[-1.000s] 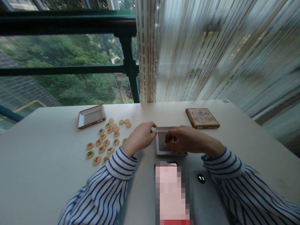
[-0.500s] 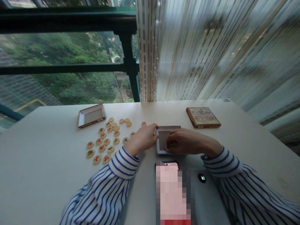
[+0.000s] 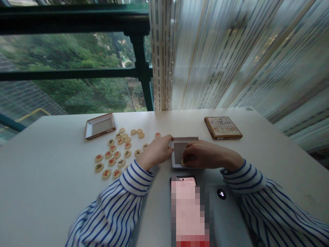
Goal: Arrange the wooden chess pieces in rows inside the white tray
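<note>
An open shallow cardboard box (image 3: 178,150) with white inner walls sits mid-table. My left hand (image 3: 158,151) grips its left wall, thumb and fingers closed on the edge. Inside the box, my right hand (image 3: 205,154) reaches down with its fingers pinched round a Chinese chess piece (image 3: 183,162); part of the piece shows below the fingertips. The hand covers the box's right half, so what lies there is hidden. To the left, several round wooden Chinese chess pieces (image 3: 117,173) with red or black characters are spread on the table, some blank side up.
An open box half (image 3: 100,127) lies at the back left, a closed printed box (image 3: 223,127) at the back right. A phone (image 3: 189,209) and a grey device (image 3: 228,216) with a small lit display lie near me. Window and curtain stand behind the white table (image 3: 51,171).
Both hands stay almost where they were, the left at the box wall and the right inside. The small display on the grey device has changed from green to white.
</note>
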Demonstrator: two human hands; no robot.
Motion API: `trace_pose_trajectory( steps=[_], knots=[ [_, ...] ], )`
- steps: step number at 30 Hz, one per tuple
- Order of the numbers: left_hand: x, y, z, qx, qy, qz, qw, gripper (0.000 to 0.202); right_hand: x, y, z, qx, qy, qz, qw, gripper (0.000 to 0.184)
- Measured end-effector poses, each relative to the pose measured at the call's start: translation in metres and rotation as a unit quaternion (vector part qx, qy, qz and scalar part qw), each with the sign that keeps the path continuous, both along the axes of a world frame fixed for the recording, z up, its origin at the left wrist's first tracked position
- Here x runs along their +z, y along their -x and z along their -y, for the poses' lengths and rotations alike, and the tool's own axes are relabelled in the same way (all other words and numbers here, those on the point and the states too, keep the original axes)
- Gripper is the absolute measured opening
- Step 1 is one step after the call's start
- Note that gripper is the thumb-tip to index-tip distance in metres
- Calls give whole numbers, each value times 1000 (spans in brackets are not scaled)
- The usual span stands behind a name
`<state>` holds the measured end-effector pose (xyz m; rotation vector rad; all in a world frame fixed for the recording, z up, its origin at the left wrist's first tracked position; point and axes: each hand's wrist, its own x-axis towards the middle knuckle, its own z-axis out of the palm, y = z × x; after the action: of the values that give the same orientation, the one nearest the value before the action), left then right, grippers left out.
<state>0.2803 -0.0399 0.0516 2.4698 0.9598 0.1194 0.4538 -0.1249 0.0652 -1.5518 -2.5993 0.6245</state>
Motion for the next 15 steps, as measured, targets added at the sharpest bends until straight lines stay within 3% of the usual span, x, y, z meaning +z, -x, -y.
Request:
trace_pose_trajectory(
  steps=[7, 15],
  knots=[
    [0, 0, 0, -3, 2, 1, 1000, 37, 4, -1, -1, -8, -4, 9, 1000, 22],
    [-1, 0, -1, -3, 6, -2, 1000, 37, -5, -1, -5, -11, -34, 23, 999, 23]
  ],
)
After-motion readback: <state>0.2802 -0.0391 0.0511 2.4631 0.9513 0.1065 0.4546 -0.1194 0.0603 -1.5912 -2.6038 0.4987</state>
